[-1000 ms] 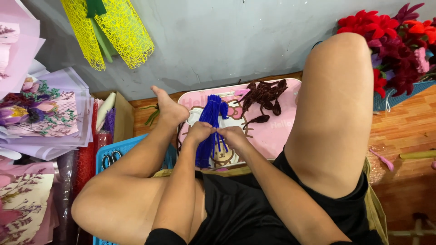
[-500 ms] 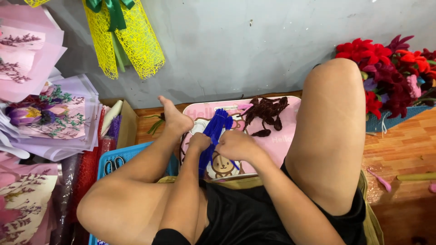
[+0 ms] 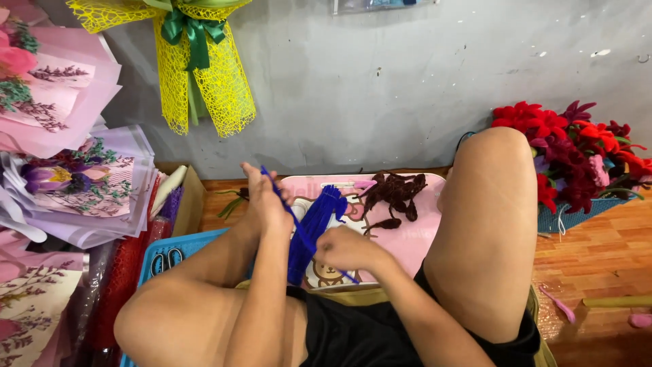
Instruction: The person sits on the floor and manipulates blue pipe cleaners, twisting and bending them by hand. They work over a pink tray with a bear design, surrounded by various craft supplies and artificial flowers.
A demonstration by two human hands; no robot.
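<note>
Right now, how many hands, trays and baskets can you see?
Hands: 2, the left hand and the right hand, both gripping a blue fuzzy stick
Pink tray: 1
Blue basket: 1
Total: 4

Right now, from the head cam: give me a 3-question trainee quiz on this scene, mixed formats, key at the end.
1. True or false: the left hand and right hand both grip one blue fuzzy stem.
2. Multiple choice: the dark red fuzzy pieces lie on A) the blue crate, B) the pink tray, C) the wooden floor.
3. Fill in: the green ribbon is tied on the ____ mesh wrap.

Key: 1 true; 2 B; 3 yellow.
</note>
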